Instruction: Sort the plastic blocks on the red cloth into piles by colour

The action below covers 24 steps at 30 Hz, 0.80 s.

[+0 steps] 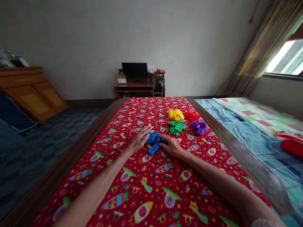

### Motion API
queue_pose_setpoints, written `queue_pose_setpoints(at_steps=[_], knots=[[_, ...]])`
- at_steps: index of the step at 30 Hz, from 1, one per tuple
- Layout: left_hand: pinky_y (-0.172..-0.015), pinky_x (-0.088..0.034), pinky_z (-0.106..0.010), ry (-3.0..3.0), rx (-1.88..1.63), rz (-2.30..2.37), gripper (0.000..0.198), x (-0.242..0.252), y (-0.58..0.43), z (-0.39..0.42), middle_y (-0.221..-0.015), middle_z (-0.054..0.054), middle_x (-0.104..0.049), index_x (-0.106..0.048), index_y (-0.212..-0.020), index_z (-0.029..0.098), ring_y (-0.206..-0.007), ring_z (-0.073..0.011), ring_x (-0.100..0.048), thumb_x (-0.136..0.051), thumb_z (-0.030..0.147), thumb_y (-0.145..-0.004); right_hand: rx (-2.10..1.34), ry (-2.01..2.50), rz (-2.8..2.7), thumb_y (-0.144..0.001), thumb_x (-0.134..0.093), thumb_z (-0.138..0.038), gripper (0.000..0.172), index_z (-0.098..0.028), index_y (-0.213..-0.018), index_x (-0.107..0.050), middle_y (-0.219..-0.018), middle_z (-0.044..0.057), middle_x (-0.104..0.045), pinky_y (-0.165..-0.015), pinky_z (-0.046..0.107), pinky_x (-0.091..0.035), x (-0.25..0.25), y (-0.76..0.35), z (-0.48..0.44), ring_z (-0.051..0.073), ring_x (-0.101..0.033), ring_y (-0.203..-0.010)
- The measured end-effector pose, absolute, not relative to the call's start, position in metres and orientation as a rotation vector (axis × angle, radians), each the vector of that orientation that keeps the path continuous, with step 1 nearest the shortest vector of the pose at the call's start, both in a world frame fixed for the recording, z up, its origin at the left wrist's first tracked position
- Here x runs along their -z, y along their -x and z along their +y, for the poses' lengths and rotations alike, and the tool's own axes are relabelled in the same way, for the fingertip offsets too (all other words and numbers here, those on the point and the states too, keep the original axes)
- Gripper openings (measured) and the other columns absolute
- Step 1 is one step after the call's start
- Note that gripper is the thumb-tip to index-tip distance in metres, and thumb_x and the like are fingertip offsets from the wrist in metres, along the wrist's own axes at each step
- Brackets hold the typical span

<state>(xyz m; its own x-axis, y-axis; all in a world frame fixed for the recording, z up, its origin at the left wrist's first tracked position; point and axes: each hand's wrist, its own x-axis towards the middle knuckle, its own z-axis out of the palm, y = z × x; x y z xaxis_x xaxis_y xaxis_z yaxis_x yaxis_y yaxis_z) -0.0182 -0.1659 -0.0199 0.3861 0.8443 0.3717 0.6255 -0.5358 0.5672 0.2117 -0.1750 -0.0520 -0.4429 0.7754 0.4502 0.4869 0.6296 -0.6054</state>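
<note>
A small pile of blue plastic tube-like pieces [154, 147] lies on the red patterned cloth [151, 183] in the middle of the table. Against the pile's left side rests my left hand [139, 138], its fingers stretched out and its thumb near the pieces. My right hand [172, 145] lies at the right side, fingers extended over the pile's edge, partly covering some pieces. Neither hand grips a piece that I can make out. Beyond my right hand are separate heaps of similar pieces: green [176, 127], purple [200, 127], yellow [176, 114] and red [193, 115].
Brown wooden edges [223, 149] border the cloth. To the right is a bed with a blue and checkered cover [248, 116]. A desk with a dark monitor [134, 72] stands at the far wall, and a wooden cabinet [35, 94] is at the left.
</note>
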Motion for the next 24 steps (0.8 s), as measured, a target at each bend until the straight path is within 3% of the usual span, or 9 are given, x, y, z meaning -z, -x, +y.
queue_pose_setpoints(at_steps=[3,6,11,16,20,22,24], knots=[[-0.117,-0.019,-0.049,-2.623,-0.868,1.270,0.053,0.020,0.010,-0.179,-0.151,-0.009,-0.039,-0.049,-0.137,0.021,-0.142,-0.0273,-0.027,-0.038,0.048,-0.093,-0.483,1.099,-2.054,-0.085,-0.058,-0.022,0.026,-0.019,-0.110,-0.067,-0.103,0.009,-0.072,-0.083,0.033,-0.051,0.048,-0.213,-0.177,0.021,-0.068,-0.093],[-0.117,-0.011,-0.055,-2.874,-0.581,1.092,0.049,0.020,-0.001,-0.192,-0.151,-0.004,-0.039,-0.051,-0.135,0.030,-0.142,-0.0293,-0.025,-0.051,0.047,-0.089,-0.417,1.190,-2.021,-0.086,-0.056,-0.020,0.019,-0.017,-0.100,-0.067,-0.091,0.007,-0.073,-0.075,0.028,-0.049,0.041,-0.214,-0.179,0.018,-0.067,-0.081],[-0.115,-0.016,-0.058,-2.824,-0.647,1.348,0.039,0.028,-0.008,-0.191,-0.145,-0.008,-0.048,-0.056,-0.130,0.028,-0.137,-0.0283,-0.037,-0.050,0.035,-0.092,-0.260,1.268,-2.030,-0.090,-0.052,-0.030,0.020,-0.017,-0.095,-0.066,-0.079,0.004,-0.070,-0.066,0.023,-0.044,0.030,-0.250,-0.187,0.014,-0.062,-0.069],[-0.111,-0.032,-0.048,-2.764,-0.846,1.330,0.048,0.034,-0.002,-0.182,-0.140,-0.011,-0.052,-0.052,-0.133,0.022,-0.129,-0.0263,-0.047,-0.056,0.043,-0.089,0.173,1.298,-2.003,-0.093,-0.045,-0.033,0.027,-0.016,-0.095,-0.065,-0.084,0.009,-0.070,-0.070,0.029,-0.047,0.038,-0.323,-0.201,0.019,-0.063,-0.075],[-0.108,-0.038,-0.045,-2.625,-1.078,1.388,0.045,0.038,0.000,-0.179,-0.133,-0.012,-0.058,-0.046,-0.136,0.018,-0.124,-0.0238,-0.052,-0.035,0.040,-0.098,0.463,1.390,-1.957,-0.093,-0.045,-0.030,0.027,-0.015,-0.103,-0.065,-0.102,0.015,-0.068,-0.075,0.037,-0.049,0.037,-0.343,-0.213,0.025,-0.062,-0.089],[-0.106,-0.041,-0.044,-2.516,-1.202,1.464,0.044,0.041,0.002,-0.175,-0.128,-0.012,-0.061,-0.048,-0.133,0.017,-0.120,-0.0230,-0.055,-0.026,0.036,-0.100,0.483,1.333,-2.012,-0.092,-0.045,-0.026,0.027,-0.016,-0.111,-0.063,-0.114,0.016,-0.064,-0.081,0.040,-0.049,0.029,-0.324,-0.214,0.027,-0.060,-0.101],[-0.103,-0.044,-0.043,-2.422,-1.284,1.518,0.044,0.046,0.004,-0.170,-0.125,-0.013,-0.062,-0.050,-0.131,0.016,-0.118,-0.0230,-0.057,-0.025,0.035,-0.100,0.404,1.196,-2.168,-0.093,-0.045,-0.022,0.026,-0.019,-0.111,-0.063,-0.113,0.013,-0.066,-0.083,0.038,-0.050,0.020,-0.289,-0.213,0.024,-0.060,-0.102]])
